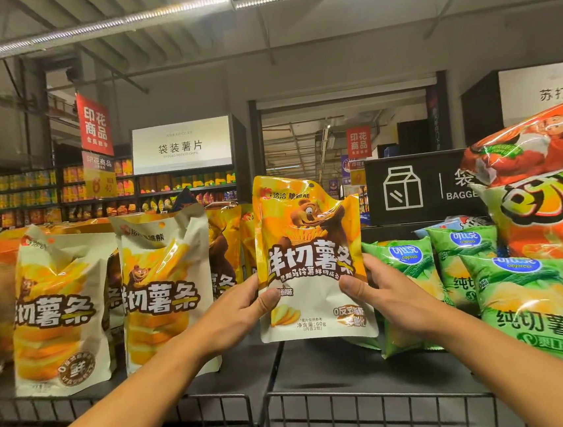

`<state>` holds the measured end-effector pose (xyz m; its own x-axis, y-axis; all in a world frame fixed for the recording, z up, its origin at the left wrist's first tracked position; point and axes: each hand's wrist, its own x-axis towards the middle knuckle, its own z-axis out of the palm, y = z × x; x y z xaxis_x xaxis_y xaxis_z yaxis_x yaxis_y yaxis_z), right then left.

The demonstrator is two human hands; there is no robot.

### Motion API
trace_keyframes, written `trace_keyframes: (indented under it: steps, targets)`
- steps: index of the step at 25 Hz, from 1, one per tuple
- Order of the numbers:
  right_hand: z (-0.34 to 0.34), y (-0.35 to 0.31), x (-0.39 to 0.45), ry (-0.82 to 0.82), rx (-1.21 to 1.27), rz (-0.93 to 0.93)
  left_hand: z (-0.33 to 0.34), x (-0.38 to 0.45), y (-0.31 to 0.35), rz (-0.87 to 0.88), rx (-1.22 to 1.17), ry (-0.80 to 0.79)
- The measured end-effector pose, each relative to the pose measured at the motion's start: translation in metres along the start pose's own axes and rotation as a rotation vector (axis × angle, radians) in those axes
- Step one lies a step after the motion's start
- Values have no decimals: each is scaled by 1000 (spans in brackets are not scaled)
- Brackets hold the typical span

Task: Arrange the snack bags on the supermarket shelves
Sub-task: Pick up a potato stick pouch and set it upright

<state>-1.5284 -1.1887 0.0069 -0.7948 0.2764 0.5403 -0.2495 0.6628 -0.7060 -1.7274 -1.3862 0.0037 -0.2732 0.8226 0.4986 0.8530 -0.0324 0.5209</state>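
I hold a yellow-and-white snack bag (pixel 312 262) with a brown bear upright above the dark shelf (pixel 309 369). My left hand (pixel 244 303) grips its lower left edge and my right hand (pixel 373 283) grips its lower right edge, thumbs on the front. Its bottom hangs just above the shelf surface. Two matching bags (pixel 164 293) stand upright on the shelf to the left, with more of them behind.
Green chip bags (pixel 521 293) lean on the right of the shelf, below large orange bags (pixel 547 205). A wire rail (pixel 360 408) runs along the shelf front. A black sign (pixel 408 190) stands behind. Far shelves line the background.
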Motion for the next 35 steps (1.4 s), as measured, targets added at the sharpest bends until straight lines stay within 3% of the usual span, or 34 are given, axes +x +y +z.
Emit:
trace_keyframes:
  steps: [9,21,35]
  targets:
    - [2,-2,2,-33,169,38,-1,-1,1,-27,-29,31]
    - [0,1,3,-44,54,101,1,0,-3,-101,-38,13]
    - [0,8,3,-51,-14,12,0,3,-11,34,96,20]
